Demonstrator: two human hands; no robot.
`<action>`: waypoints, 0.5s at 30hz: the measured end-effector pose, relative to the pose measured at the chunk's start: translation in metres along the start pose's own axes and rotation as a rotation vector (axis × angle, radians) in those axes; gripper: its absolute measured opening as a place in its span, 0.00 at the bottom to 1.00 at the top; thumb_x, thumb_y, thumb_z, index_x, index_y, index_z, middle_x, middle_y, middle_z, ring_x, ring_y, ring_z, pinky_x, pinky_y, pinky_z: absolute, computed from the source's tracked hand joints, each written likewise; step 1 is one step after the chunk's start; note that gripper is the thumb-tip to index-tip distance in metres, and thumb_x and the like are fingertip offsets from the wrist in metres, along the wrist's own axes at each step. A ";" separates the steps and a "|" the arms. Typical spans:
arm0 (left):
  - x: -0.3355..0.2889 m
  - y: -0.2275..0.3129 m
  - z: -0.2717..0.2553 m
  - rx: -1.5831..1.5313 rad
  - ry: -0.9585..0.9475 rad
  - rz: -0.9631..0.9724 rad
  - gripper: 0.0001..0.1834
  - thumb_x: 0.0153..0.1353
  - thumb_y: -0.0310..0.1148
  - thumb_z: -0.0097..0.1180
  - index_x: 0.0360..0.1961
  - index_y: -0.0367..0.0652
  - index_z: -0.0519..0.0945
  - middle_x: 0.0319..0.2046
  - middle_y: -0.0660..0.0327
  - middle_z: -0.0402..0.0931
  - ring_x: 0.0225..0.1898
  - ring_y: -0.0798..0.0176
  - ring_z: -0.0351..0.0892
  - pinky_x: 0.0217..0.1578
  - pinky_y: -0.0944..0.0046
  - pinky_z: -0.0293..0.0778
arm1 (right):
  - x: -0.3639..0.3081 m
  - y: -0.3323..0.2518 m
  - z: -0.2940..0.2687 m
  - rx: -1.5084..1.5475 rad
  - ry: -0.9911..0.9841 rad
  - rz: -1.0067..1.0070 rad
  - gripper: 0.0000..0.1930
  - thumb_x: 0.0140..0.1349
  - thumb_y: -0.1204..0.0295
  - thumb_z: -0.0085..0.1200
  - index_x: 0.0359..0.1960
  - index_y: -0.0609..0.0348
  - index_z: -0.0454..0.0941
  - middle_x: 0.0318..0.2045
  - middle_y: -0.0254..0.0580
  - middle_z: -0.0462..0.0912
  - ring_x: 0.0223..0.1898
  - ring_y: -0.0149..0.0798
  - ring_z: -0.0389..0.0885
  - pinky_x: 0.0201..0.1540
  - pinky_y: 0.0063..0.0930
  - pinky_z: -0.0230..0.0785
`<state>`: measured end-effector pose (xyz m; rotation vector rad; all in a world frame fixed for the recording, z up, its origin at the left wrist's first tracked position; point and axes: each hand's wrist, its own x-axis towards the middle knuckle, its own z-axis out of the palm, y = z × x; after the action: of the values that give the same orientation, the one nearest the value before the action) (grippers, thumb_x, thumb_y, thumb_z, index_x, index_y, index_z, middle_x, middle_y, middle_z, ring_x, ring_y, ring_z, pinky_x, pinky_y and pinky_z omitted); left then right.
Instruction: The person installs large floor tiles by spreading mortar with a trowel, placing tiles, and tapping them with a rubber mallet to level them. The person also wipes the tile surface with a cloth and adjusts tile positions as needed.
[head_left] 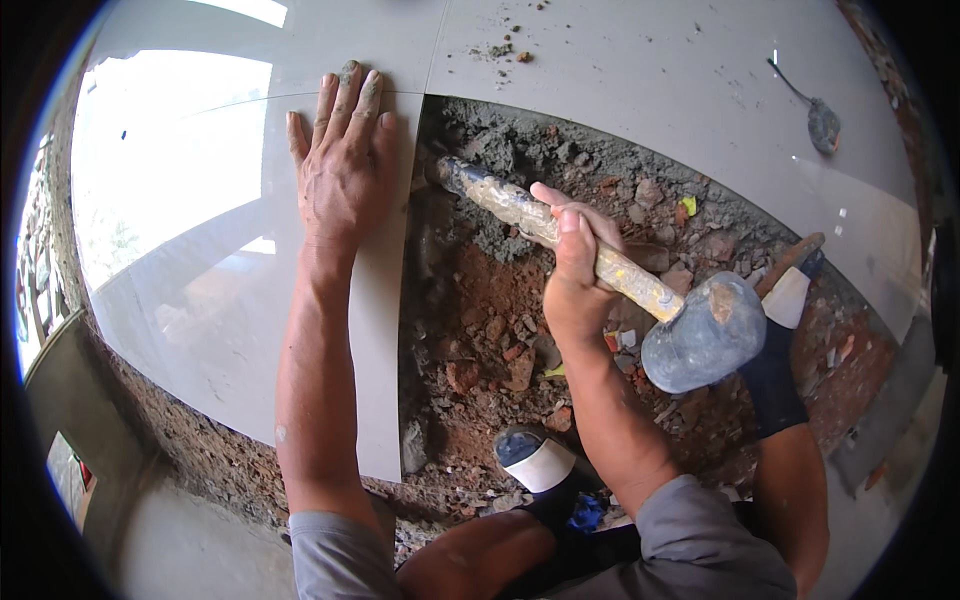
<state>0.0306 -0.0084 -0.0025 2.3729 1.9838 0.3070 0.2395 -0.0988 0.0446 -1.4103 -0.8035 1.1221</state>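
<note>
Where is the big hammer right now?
In the head view, the rubber mallet is on the person's right, its handle gripped by the right hand over the rubble bed.

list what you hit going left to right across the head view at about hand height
glossy grey floor tile → left hand pressed flat on the tile's edge → rubble and mortar bed → right hand gripping the handle → rubber mallet head → trowel lying on far tiles

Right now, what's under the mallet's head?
Under the rubber mallet held in the right hand lie red brick rubble and dirt; the patch directly beneath is hidden.
</note>
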 end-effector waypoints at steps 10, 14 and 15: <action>0.001 -0.001 0.000 -0.017 0.028 0.000 0.24 0.71 0.47 0.39 0.65 0.56 0.68 0.67 0.65 0.61 0.72 0.60 0.51 0.71 0.46 0.34 | -0.004 -0.008 -0.020 0.038 -0.004 -0.209 0.09 0.67 0.73 0.45 0.41 0.65 0.77 0.40 0.52 0.84 0.39 0.37 0.81 0.46 0.35 0.76; 0.003 -0.001 0.002 -0.024 0.048 0.010 0.24 0.71 0.46 0.40 0.65 0.55 0.69 0.67 0.65 0.62 0.71 0.59 0.51 0.70 0.45 0.35 | -0.009 0.013 -0.012 0.021 0.020 0.037 0.09 0.66 0.69 0.52 0.38 0.62 0.80 0.40 0.44 0.85 0.33 0.26 0.77 0.31 0.21 0.73; 0.003 -0.001 0.001 -0.010 0.031 0.008 0.24 0.71 0.46 0.40 0.65 0.55 0.69 0.67 0.65 0.62 0.71 0.59 0.51 0.70 0.45 0.35 | -0.004 0.014 -0.019 0.024 0.012 -0.033 0.09 0.66 0.69 0.52 0.38 0.62 0.80 0.39 0.45 0.85 0.29 0.25 0.77 0.27 0.19 0.71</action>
<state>0.0300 -0.0051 -0.0036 2.3848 1.9811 0.3551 0.2540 -0.1114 0.0310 -1.3780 -0.7991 1.0940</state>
